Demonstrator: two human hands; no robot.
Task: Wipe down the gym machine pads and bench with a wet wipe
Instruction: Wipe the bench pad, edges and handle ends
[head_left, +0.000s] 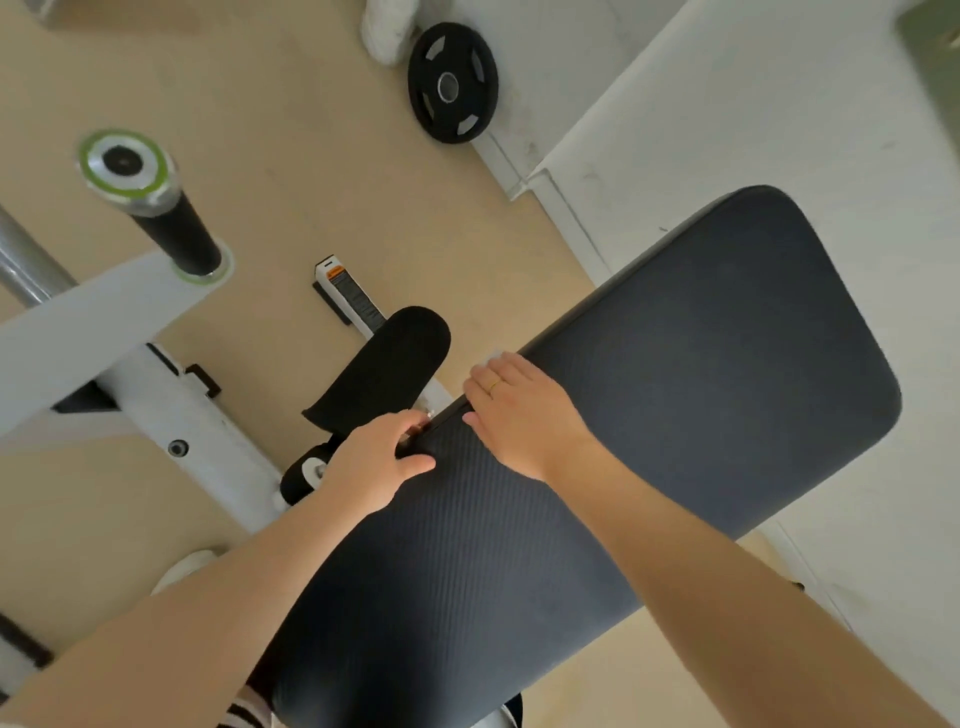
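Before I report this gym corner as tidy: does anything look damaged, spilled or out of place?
Nothing looks spilled or torn. The bench pad looks intact. The one loose item is a black weight plate propped against the wall on the floor rather than racked. The right hand presses a wipe at the pad's edge.

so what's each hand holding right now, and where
The right hand presses a white wipe flat against the bench pad, only a corner showing. The left hand grips the pad's edge.

A dark textured bench pad (675, 374) runs diagonally from near to far right; a white wet wipe (493, 357) peeks out at its left edge.
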